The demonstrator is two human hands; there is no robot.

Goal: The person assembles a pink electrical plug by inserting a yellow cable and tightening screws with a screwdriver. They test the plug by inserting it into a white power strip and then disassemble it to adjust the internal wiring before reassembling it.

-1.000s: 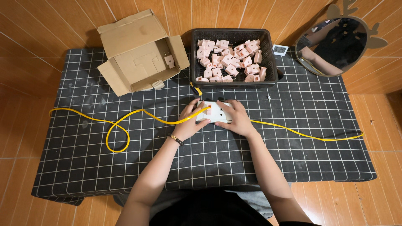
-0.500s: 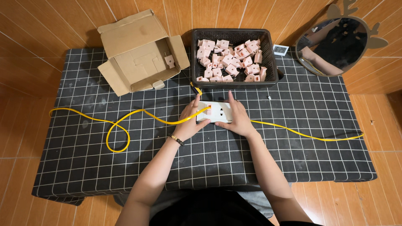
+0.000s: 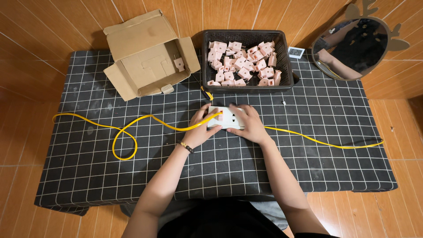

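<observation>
A white socket block (image 3: 228, 117) lies on the black checked tablecloth (image 3: 308, 167) in the middle of the table. My left hand (image 3: 201, 128) holds its left end, where a small pink plug (image 3: 219, 117) sits in it and a yellow cable (image 3: 132, 128) passes under my fingers. My right hand (image 3: 250, 124) rests over the block's right end, pressing it down. The cable loops to the left and runs on to the right edge (image 3: 335, 144).
A black basket (image 3: 286, 66) with several pink plugs stands behind my hands. An open cardboard box (image 3: 145, 53) lies at the back left. A round mirror (image 3: 350, 46) with antlers leans at the back right, next to a small white device (image 3: 295, 52).
Both hands stay on the socket block. My fingers have shifted slightly on it; nothing else has moved.
</observation>
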